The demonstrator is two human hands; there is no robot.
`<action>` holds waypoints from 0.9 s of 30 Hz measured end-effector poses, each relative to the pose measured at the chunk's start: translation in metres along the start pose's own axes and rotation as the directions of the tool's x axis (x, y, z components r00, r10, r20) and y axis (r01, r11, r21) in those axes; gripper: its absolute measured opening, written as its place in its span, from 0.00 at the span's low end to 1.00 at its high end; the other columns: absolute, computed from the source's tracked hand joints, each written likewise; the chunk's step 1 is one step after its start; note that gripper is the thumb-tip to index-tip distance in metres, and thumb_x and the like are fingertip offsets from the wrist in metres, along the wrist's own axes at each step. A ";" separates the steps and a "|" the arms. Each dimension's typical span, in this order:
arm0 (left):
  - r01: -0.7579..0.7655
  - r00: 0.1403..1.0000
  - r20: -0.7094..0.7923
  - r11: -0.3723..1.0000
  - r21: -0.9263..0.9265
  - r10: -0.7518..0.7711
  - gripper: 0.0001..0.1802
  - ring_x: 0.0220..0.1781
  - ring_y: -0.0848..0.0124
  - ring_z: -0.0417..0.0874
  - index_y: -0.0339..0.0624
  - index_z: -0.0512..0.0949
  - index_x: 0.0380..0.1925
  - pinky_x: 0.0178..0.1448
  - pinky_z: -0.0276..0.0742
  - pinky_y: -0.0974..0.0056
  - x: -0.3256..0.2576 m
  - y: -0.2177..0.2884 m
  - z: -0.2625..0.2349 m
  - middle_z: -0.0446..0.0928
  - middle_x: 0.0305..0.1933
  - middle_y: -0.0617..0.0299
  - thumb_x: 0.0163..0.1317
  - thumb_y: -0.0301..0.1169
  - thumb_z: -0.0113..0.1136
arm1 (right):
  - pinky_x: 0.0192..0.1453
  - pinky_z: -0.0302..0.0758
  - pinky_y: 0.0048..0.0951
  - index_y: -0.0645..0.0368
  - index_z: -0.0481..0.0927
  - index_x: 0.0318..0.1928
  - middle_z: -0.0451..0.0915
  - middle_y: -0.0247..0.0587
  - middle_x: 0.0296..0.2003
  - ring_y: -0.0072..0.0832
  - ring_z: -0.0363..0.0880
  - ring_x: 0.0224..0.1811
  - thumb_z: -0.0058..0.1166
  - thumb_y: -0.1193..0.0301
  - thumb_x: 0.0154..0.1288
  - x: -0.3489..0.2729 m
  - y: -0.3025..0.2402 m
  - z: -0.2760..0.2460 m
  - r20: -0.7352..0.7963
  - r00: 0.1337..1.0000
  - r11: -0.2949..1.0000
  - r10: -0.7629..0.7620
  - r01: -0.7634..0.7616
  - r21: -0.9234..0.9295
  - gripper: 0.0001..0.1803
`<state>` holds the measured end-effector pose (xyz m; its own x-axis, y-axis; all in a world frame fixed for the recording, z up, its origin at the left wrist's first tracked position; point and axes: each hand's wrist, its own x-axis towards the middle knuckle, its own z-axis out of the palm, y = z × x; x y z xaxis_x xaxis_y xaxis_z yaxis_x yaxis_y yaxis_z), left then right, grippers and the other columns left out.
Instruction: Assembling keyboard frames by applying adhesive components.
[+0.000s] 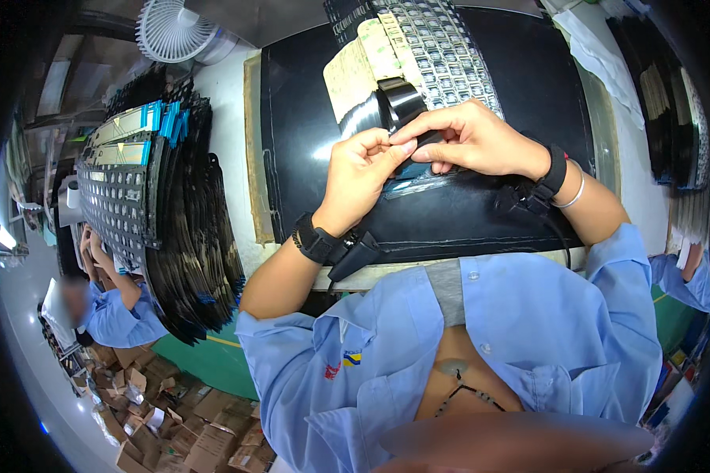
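Observation:
My left hand (355,175) and my right hand (477,143) meet over a black work mat (465,225), fingertips nearly touching. Both are closed in a pinch. A dark glossy piece (427,139) shows between the thumb and forefinger of my right hand. Whatever my left fingertips pinch is too small to make out. Just beyond the hands, a curved black glossy strip (402,101) lies against a stack of cream sheets (347,75). To its right, a sheet with rows of silvery rectangular pieces (457,63) spreads away. Beneath my hands, a bluish clear film (418,186) lies partly hidden.
Tall stacks of black perforated sheets (122,205) stand on the left, with blue-edged pieces (146,130) on top. A white fan (177,31) is at the back left. More stacked sheets (670,110) are at right. Another person (122,307) sits at left, near cardboard boxes (213,441).

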<state>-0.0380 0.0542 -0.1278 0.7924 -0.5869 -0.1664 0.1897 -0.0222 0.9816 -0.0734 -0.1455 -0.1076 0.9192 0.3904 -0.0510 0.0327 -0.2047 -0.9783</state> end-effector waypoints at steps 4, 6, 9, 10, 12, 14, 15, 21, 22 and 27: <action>0.000 1.000 0.021 1.000 0.026 0.000 0.06 0.25 0.87 0.69 0.35 0.80 0.33 0.29 0.63 0.78 0.001 -0.005 -0.005 0.75 0.24 0.72 0.62 0.27 0.62 | 0.34 0.80 0.21 0.52 0.81 0.52 0.83 0.36 0.30 0.18 0.81 0.25 0.53 0.74 0.65 -0.002 0.001 -0.003 0.016 1.000 0.999 -0.014 0.013 0.032 0.15; 0.018 1.000 0.014 0.999 0.037 -0.019 0.06 0.25 0.87 0.69 0.36 0.80 0.33 0.29 0.63 0.78 0.001 -0.004 -0.004 0.75 0.24 0.72 0.62 0.28 0.62 | 0.34 0.80 0.20 0.52 0.80 0.53 0.83 0.37 0.30 0.18 0.81 0.25 0.53 0.74 0.65 -0.002 0.001 -0.004 0.022 1.000 0.999 -0.019 0.019 0.034 0.16; 0.019 1.000 0.013 0.999 0.043 -0.020 0.06 0.24 0.86 0.70 0.39 0.81 0.34 0.29 0.64 0.79 0.001 -0.003 -0.003 0.77 0.26 0.71 0.62 0.31 0.62 | 0.34 0.80 0.20 0.52 0.80 0.53 0.84 0.38 0.31 0.18 0.81 0.26 0.53 0.75 0.64 -0.002 0.001 -0.005 0.030 0.999 0.999 -0.032 0.031 0.028 0.17; 0.020 1.000 0.017 0.999 0.045 -0.021 0.06 0.24 0.86 0.70 0.39 0.81 0.34 0.29 0.64 0.79 0.001 -0.002 -0.003 0.77 0.26 0.71 0.62 0.31 0.62 | 0.34 0.80 0.20 0.52 0.80 0.54 0.84 0.38 0.32 0.17 0.81 0.26 0.53 0.75 0.64 -0.002 0.001 -0.005 0.032 0.999 0.999 -0.040 0.039 0.021 0.17; -0.006 1.000 0.001 0.999 0.033 0.006 0.07 0.24 0.86 0.69 0.39 0.81 0.33 0.29 0.63 0.79 0.000 -0.001 -0.001 0.76 0.25 0.72 0.62 0.31 0.62 | 0.34 0.80 0.21 0.52 0.79 0.54 0.84 0.39 0.32 0.17 0.81 0.26 0.53 0.76 0.63 -0.002 -0.001 -0.007 0.037 0.997 0.996 -0.070 0.072 -0.059 0.18; -0.001 1.000 0.008 0.999 0.036 0.001 0.06 0.25 0.87 0.69 0.38 0.80 0.33 0.29 0.63 0.78 0.000 0.001 0.000 0.76 0.25 0.72 0.63 0.29 0.61 | 0.34 0.80 0.21 0.52 0.79 0.54 0.84 0.39 0.33 0.17 0.81 0.26 0.53 0.77 0.63 -0.002 -0.002 -0.007 0.046 0.994 0.985 -0.097 0.103 -0.141 0.19; 0.002 1.000 0.013 0.999 0.036 -0.002 0.05 0.26 0.87 0.69 0.36 0.79 0.33 0.29 0.63 0.78 0.000 0.002 0.000 0.75 0.26 0.72 0.63 0.28 0.60 | 0.34 0.80 0.21 0.52 0.79 0.54 0.84 0.40 0.33 0.17 0.81 0.26 0.53 0.77 0.62 -0.002 -0.002 -0.007 0.048 0.997 0.996 -0.054 0.057 -0.065 0.19; 0.020 1.000 0.021 1.000 0.017 -0.021 0.05 0.26 0.88 0.67 0.37 0.78 0.32 0.29 0.62 0.78 0.002 -0.002 -0.001 0.73 0.25 0.74 0.64 0.28 0.59 | 0.36 0.80 0.21 0.51 0.78 0.56 0.83 0.38 0.31 0.18 0.81 0.27 0.50 0.78 0.65 -0.001 0.001 -0.009 0.077 0.996 0.999 -0.033 0.031 0.030 0.19; 0.020 1.000 0.021 1.000 0.019 -0.020 0.05 0.26 0.88 0.67 0.37 0.78 0.32 0.29 0.62 0.78 0.002 -0.002 -0.001 0.73 0.25 0.74 0.64 0.28 0.59 | 0.37 0.80 0.22 0.51 0.77 0.57 0.83 0.38 0.30 0.18 0.81 0.28 0.48 0.78 0.66 -0.001 0.002 -0.010 0.098 0.995 0.999 -0.023 0.021 0.025 0.19; 0.013 1.000 0.019 1.000 0.020 -0.014 0.05 0.26 0.88 0.68 0.37 0.79 0.34 0.30 0.62 0.79 0.002 -0.001 0.000 0.75 0.26 0.73 0.64 0.28 0.60 | 0.39 0.81 0.23 0.50 0.76 0.58 0.82 0.38 0.28 0.19 0.82 0.29 0.44 0.77 0.70 -0.001 0.002 -0.012 0.122 0.992 0.998 -0.017 0.009 0.064 0.19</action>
<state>-0.0366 0.0536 -0.1287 0.7786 -0.6018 -0.1779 0.1883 -0.0464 0.9810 -0.0694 -0.1566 -0.1075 0.8637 0.5005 -0.0589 0.0155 -0.1432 -0.9896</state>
